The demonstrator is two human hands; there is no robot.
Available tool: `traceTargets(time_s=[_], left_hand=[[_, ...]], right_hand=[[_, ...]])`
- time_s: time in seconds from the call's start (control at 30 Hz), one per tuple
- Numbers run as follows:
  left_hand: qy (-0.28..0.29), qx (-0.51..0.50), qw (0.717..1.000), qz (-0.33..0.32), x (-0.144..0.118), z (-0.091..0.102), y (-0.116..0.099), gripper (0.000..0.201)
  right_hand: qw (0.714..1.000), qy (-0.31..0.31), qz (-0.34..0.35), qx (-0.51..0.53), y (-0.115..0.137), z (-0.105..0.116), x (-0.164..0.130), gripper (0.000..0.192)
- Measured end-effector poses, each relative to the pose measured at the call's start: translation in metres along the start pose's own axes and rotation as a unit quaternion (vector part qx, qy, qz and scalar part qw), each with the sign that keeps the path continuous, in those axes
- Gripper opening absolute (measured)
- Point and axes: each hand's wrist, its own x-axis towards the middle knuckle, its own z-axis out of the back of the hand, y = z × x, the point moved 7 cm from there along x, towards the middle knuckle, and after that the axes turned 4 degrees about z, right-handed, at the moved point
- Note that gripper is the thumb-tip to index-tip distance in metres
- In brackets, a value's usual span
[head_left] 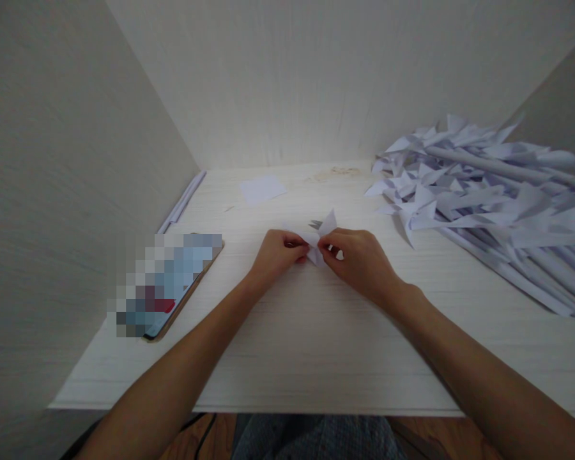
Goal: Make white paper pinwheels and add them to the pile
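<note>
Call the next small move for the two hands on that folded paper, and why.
Probably press the fold flat against the table. The left hand and right hand pinch the paper between fingertips just above the surface, with a flap sticking up and creases loose. Finished pieces in the pile look sharply pointed, so a firmer crease seems needed.

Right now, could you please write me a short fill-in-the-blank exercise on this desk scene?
1. Both hands pinch a small folded piece of ____ paper.
2. The pile of paper flowers lies to the person's ____.
3. The phone lies nearest the ____ hand.

Missing words: white; right; left
</note>
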Motion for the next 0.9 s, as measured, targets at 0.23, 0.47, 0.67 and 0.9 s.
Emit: traceTargets(time_s=[0.23, 0.47, 0.67, 0.9], left_hand=[[0.008, -0.05, 0.998, 0.031, -0.001, -0.002, 0.003, 0.007], [0.022, -0.123, 0.989, 0.075, -0.004, -0.005, 0.003, 0.006], [0.013, -0.12, 0.989, 0.084, -0.006, -0.007, 0.002, 0.01], [0.028, -0.094, 0.993, 0.07, -0.006, -0.008, 0.0, 0.009]], right_hand=[[0.999, -0.016, -0.02, 0.027, -0.005, -0.001, 0.0, 0.016], [0.976, -0.069, -0.097, 0.181, -0.023, -0.002, 0.0, 0.006], [0.962, -0.086, -0.112, 0.233, -0.03, -0.004, 0.002, 0.004], [0.965, -0.052, -0.119, 0.228, -0.025, -0.009, 0.003, 0.005]])
